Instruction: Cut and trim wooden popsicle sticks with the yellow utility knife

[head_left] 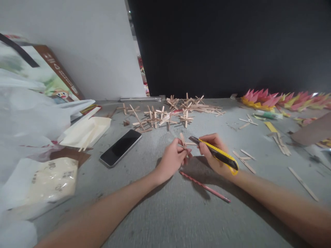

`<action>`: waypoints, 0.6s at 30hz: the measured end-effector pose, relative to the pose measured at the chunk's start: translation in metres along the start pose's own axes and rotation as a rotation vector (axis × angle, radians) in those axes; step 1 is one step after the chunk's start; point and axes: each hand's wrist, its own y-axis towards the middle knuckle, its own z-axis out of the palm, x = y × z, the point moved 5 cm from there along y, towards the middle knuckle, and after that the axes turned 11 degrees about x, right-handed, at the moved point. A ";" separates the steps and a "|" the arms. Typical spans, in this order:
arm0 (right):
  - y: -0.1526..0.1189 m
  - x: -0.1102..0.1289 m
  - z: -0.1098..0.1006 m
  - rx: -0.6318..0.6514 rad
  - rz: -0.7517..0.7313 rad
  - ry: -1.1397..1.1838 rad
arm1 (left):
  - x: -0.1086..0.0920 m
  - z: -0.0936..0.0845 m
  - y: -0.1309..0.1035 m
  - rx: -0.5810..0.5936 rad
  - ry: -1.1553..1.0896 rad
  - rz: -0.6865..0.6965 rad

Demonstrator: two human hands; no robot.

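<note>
My left hand is closed on a small crossed piece of wooden sticks, held just above the grey table. My right hand grips a yellow and black utility knife. Its dark blade end points left, close to the tip of a stick that sticks out to the right of the piece. Below and between the hands lies a red pencil with a wavy body.
Crossed-stick pieces are heaped along the back. On the left are a phone, a white food tray, a packet and plastic bags. Pink and yellow paper, loose sticks and a glue tube lie right.
</note>
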 end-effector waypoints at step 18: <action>0.031 -0.015 0.002 0.161 0.228 0.424 | -0.026 -0.027 0.007 0.302 0.697 0.036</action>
